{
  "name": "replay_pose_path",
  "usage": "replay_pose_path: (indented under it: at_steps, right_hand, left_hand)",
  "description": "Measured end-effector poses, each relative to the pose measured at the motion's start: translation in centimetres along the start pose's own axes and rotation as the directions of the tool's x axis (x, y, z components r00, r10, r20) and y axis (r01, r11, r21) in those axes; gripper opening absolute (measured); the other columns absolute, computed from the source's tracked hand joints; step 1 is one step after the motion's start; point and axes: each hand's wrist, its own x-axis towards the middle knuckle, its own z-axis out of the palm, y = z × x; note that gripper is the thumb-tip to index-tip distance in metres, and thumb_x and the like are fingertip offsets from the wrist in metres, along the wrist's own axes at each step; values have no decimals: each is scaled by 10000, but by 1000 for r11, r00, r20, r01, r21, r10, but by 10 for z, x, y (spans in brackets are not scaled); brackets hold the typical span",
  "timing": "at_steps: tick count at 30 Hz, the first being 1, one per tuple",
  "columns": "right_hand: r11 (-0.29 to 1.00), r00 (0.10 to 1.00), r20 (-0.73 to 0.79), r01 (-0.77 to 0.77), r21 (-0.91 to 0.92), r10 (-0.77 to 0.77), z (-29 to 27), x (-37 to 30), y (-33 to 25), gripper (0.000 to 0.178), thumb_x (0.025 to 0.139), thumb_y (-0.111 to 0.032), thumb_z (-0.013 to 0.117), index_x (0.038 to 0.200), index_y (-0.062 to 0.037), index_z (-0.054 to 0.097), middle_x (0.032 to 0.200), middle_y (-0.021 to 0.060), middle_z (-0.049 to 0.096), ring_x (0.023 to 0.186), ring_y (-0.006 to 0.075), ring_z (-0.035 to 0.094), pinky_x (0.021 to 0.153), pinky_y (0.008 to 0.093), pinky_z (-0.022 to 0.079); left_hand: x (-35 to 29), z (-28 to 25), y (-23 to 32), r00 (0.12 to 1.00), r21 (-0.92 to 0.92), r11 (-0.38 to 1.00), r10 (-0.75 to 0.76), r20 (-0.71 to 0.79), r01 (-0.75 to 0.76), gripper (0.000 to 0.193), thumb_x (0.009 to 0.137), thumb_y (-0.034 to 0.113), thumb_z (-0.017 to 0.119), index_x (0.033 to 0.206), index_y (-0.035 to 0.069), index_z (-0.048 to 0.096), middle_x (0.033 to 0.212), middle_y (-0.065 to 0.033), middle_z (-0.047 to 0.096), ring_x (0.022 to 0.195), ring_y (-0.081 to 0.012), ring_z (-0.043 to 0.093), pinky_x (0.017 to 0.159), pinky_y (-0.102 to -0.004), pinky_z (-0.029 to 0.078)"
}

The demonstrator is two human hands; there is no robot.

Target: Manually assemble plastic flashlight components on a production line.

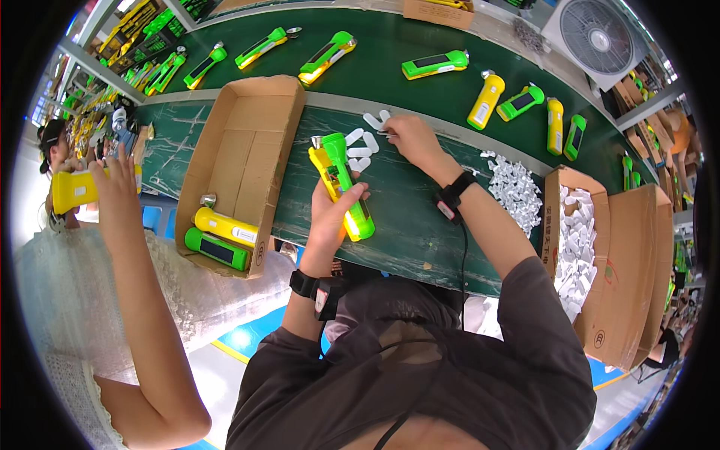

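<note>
My left hand is wrapped round a green and yellow flashlight, held tilted above the dark green bench with its lamp end pointing away from me. Part of the flashlight's side looks open, with inner parts showing. Several white oval plastic pieces lie loose just right of its lamp end. Farther back, my right hand reaches to the bench with thumb and fingers pinched together. A thin white edge shows at those fingertips, seemingly another oval piece; most of it is hidden. Two more ovals lie beside the fingertips.
At left, an open cardboard box holds two flashlights. Small white parts are heaped at right, beside a carton of white pieces. Flashlights line the green belt behind. A co-worker's hand holds a yellow flashlight.
</note>
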Motion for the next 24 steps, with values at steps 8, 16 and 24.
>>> replay_pose_path:
  at_steps: [8,16,24]
  right_hand:
    - [848,941,-81,-256,464,329,-24,-14,-5,216,682,-13,721,885,3,648,751,128,676,670,214,659,618,315,509]
    - [439,836,98,-379,814,540,-41,-28,-13,201,733,-72,733,876,27,633,761,101,677,678,177,655,594,315,510]
    - [719,913,-87,-252,647,398,-52,-44,-83,214,679,-176,772,809,-14,720,1181,225,559,981,313,617,831,376,481]
  left_hand:
    - [15,10,-5,999,-36,999,-39,-15,38,423,797,11,688,1160,12,470,1050,-75,546,877,-173,604,767,-307,526]
    - [29,21,-16,1000,228,974,7,15,-10,469,767,17,721,1164,3,471,1066,-83,553,869,-157,592,759,-302,511]
    - [34,47,-21,974,377,907,222,-45,-189,516,684,5,756,1110,12,465,1021,-62,588,914,-136,592,774,-275,490]
